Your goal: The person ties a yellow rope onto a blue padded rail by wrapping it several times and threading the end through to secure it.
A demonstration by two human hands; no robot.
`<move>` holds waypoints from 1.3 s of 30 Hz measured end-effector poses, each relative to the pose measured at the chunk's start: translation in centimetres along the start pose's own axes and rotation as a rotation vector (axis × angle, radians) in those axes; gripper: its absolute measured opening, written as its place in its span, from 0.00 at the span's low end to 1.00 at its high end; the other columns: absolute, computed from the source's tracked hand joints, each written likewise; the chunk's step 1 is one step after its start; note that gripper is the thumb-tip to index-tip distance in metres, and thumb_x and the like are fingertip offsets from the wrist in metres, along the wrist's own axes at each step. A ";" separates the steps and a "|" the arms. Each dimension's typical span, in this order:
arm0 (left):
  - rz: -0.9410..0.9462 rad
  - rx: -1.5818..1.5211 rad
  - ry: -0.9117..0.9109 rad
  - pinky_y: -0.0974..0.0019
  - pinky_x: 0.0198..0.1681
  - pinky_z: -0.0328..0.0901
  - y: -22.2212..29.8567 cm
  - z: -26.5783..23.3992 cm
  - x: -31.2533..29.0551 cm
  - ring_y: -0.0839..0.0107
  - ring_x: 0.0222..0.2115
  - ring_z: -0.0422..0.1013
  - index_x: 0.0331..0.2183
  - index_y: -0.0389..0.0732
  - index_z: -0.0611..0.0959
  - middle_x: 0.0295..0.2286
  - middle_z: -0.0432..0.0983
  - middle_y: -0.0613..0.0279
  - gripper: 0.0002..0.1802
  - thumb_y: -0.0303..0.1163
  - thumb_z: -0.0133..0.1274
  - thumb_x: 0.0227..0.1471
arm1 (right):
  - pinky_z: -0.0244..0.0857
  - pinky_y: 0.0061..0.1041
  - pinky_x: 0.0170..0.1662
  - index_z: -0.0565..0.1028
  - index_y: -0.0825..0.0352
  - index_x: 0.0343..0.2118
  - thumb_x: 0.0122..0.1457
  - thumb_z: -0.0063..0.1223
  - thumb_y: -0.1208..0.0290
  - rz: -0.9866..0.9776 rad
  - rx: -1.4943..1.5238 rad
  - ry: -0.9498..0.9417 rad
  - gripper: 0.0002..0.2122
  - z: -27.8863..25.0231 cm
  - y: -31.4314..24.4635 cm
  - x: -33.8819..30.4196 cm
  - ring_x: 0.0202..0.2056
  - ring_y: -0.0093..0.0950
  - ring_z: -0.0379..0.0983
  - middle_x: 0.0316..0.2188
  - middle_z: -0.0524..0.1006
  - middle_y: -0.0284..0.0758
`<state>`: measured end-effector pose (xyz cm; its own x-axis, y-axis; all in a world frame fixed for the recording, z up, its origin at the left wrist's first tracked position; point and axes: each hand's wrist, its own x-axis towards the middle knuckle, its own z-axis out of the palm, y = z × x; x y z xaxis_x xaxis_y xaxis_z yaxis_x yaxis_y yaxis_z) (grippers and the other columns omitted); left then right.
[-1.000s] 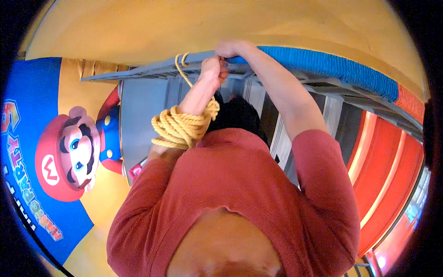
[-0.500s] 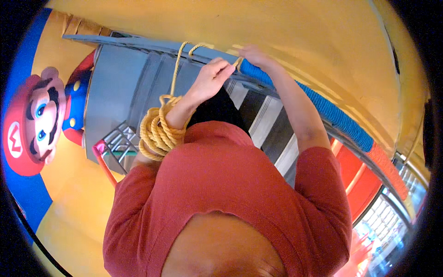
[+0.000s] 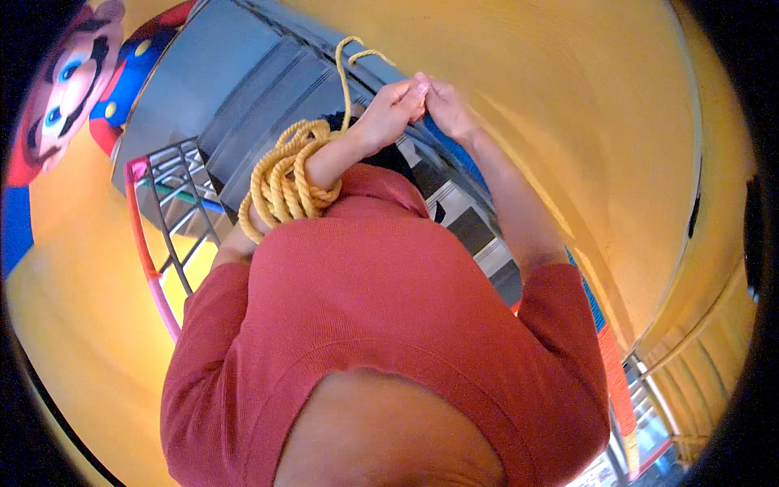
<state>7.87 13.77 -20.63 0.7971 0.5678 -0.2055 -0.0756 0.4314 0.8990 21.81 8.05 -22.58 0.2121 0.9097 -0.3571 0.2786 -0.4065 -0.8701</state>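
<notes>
A thick coil of yellow rope [image 3: 284, 183] hangs round my left forearm. From it one strand [image 3: 344, 81] runs up over the grey handrail [image 3: 312, 39], and a short length of rope bends over the rail beside it. My left hand [image 3: 391, 112] is closed at the rail, with a bit of yellow rope at its fingertips. Right against it, my right hand [image 3: 451, 109] has its fingers curled in at the same spot; they mostly hide the rope between the hands. Blue rope wrapping [image 3: 453, 140] covers the rail just below my right hand.
Beyond the rail rises a curved yellow wall [image 3: 584, 105]. Grey and striped steps [image 3: 466, 219] lie below. At left stand a metal grid barrier [image 3: 174, 203] with a pink-red frame and a cartoon figure in a red cap [image 3: 77, 69]. Orange wrapping [image 3: 618, 390] covers the rail lower right.
My right hand has come down from over the rail to meet my left hand. The view has turned, so the cartoon figure sits higher and the rail slopes more steeply.
</notes>
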 end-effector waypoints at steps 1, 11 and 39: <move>-0.038 -0.073 0.030 0.77 0.24 0.52 -0.1 0.2 -0.2 0.83 0.20 0.54 0.24 0.44 0.70 0.18 0.59 0.75 0.17 0.43 0.39 0.60 | 0.65 0.27 0.37 0.74 0.71 0.30 0.63 0.32 0.58 0.084 -0.020 -0.052 0.21 -0.4 0.2 0.1 0.27 0.26 0.70 0.23 0.75 0.36; -0.094 -0.296 0.193 0.75 0.20 0.52 0.0 2.2 -0.2 0.81 0.18 0.56 0.22 0.47 0.72 0.16 0.59 0.75 0.18 0.46 0.42 0.57 | 0.65 0.25 0.24 0.73 0.73 0.23 0.64 0.31 0.59 0.178 0.181 0.257 0.23 1.9 -3.0 -1.4 0.19 0.24 0.69 0.18 0.73 0.36; -0.332 0.000 -0.011 0.76 0.18 0.49 1.5 0.0 0.6 0.82 0.17 0.54 0.19 0.45 0.67 0.15 0.59 0.72 0.21 0.47 0.40 0.58 | 0.54 0.29 0.55 0.70 0.64 0.40 0.58 0.43 0.65 0.112 1.841 0.531 0.11 7.2 7.6 -4.2 0.46 0.29 0.64 0.41 0.71 0.35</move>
<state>8.27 14.73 -19.43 0.7844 0.3885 -0.4835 0.1895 0.5921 0.7832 16.25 1.73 -30.14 0.4771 0.6294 -0.6134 -0.8673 0.4497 -0.2133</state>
